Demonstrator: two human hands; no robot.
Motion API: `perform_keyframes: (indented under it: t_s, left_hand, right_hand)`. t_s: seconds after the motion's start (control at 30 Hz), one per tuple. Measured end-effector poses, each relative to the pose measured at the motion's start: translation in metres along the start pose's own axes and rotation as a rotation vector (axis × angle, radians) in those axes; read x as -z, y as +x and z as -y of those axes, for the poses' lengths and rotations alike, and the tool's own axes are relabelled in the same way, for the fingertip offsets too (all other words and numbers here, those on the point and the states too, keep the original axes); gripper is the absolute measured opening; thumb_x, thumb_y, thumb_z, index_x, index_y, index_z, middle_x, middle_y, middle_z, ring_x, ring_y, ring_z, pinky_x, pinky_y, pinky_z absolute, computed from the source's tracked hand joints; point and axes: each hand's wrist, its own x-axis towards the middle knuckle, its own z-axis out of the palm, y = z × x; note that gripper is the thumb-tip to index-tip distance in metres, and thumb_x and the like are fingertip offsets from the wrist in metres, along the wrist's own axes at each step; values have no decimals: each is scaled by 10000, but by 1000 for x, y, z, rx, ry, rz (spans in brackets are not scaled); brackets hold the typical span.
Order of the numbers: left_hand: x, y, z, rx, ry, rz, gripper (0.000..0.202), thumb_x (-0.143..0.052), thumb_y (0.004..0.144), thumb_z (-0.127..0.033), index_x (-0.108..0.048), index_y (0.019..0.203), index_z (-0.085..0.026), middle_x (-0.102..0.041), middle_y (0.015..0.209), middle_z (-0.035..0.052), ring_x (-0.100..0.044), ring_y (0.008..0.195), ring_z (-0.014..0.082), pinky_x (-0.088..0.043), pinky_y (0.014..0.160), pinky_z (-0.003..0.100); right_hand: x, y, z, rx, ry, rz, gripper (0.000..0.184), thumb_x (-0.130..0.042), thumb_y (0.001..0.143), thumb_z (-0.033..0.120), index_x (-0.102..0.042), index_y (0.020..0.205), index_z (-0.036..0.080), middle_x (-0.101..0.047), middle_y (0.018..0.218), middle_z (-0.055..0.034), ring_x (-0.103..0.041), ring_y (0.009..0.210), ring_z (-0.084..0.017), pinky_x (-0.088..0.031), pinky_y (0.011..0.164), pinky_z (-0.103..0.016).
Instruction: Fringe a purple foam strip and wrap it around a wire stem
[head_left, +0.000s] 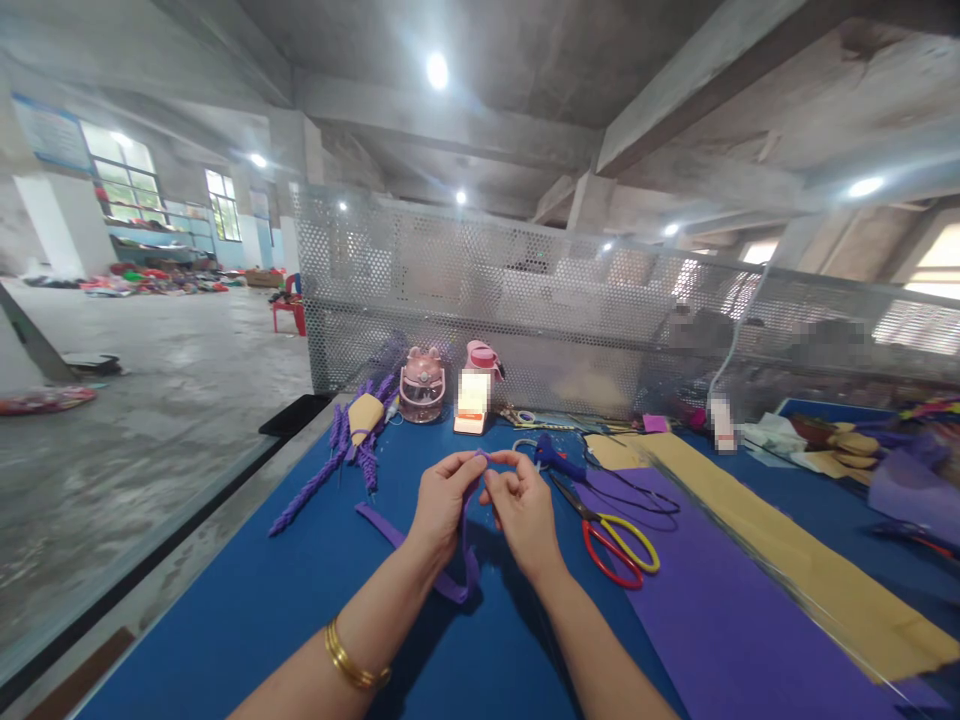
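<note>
A long purple strip, which looks like felt or paper, hangs from my fingertips and curls down onto the blue table. My left hand is closed, pinching the strip's upper end between thumb and fingers. Facing it, my right hand is closed too, its fingertips gripping the same end. The exact fold there is hidden by the fingers. To the right lie scissors with red and yellow handles, and just behind them a blue glue gun with a dark cord.
Purple sheet and tan sheet material covers the right side. Finished-looking purple twisted sprays with a tan piece lie back left. A pink bottle and a lit phone stand before a perforated metal screen.
</note>
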Motion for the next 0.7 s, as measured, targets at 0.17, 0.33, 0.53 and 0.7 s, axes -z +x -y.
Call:
perform_keyframes:
  t_s: [0.17,0.33,0.53,0.7]
  left_hand:
    - [1,0,1,-3,-20,35,213,-718,597,-318,-652,672,-130,-556,479,-29,-482,463,89,-385,477,202]
    - [0,-1,1,-23,-26,23,199,-712,606,-300,-659,682,-123,-565,510,-25,-485,474,86,-388,480,199]
    - [0,-2,1,-11,-18,24,178,-700,607,-295,-674,673,-131,-602,544,-12,-508,500,95,-394,497,201]
    - [0,-3,0,-58,15,15,147,-675,633,-274,-697,675,-134,-640,593,3,-535,552,108,-409,547,205]
  right_hand:
    - [-1,-4,2,114,-129,-58,247,-497,829,340,-555,1015,188,-573,639,11,-480,451,-94,-412,417,-192]
    - [-1,-5,2,180,-198,-71,223,-481,843,303,-591,1010,206,-597,678,-6,-524,504,-117,-433,464,-213]
    - [0,-4,-1,209,-223,-82,231,-471,845,299,-618,1006,224,-635,740,-27,-580,582,-147,-445,470,-223]
    - [0,-4,-4,270,-252,-104,236,-463,849,261,-627,1015,225,-665,868,-46,-621,691,-171,-490,547,-251]
